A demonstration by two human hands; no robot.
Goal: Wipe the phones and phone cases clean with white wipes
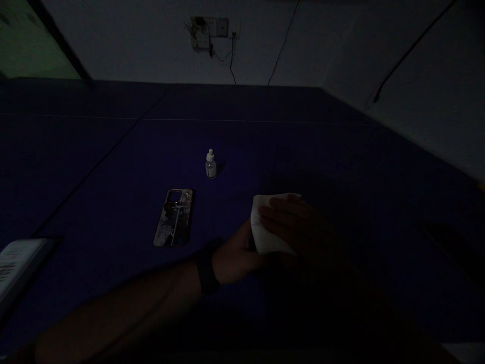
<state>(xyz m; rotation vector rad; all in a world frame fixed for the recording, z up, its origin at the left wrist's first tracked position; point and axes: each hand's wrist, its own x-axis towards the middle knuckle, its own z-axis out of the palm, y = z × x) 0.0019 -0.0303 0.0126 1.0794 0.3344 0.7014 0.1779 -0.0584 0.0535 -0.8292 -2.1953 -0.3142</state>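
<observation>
Dim shot, blue-topped table (113,167), everything placed off the phone in its printed case (174,217). Folded white tissue (270,227) sits right of the phone, held up between both hands, not lying flat. Right hand (299,222) is furthest right of the phone, very dark: fingers (278,212) together and laid across the top of the tissue, closed onto it. Left hand (235,258), with black wrist band (206,268), is just right of the phone and nearer the camera, pressed to the tissue's left edge; its fingers are hidden behind the tissue, so can't tell if they're gripping. Small white-capped dropper bottle (210,164) stands upright beyond the phone, slightly right, touching neither hand. White booklet or box (18,265), print too small to read, lies well left of the phone at the table edge. Wall socket panel (217,28) and black cable (232,65) are far beyond the phone.
</observation>
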